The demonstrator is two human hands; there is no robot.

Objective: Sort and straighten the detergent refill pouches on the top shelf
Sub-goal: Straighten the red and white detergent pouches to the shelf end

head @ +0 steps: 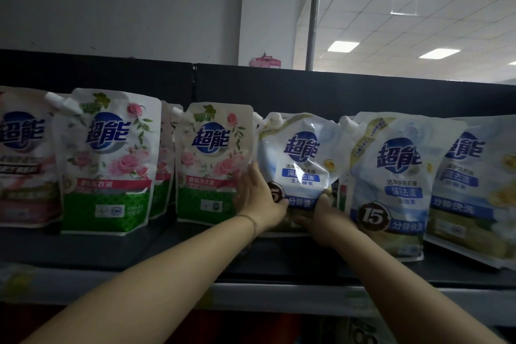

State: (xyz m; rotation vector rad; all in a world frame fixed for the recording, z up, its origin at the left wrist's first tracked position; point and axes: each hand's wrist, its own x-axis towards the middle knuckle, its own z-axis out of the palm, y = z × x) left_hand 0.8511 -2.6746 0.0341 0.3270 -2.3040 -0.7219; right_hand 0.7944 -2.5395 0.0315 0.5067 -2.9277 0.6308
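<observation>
Head view: we square the blue pouch, left hand flat at its 9 o'clock edge, right hand gripping its 5 o'clock corner; sorting appears done, straightening unfinished.

Shelf: black metal top shelf — pouches stand along it in a row.
Left: rose-printed plastic pouches, others behind.
Centre: blue-and-white plastic pouch, between left hand and right hand.
Right: larger blue-and-white plastic pouches.
</observation>
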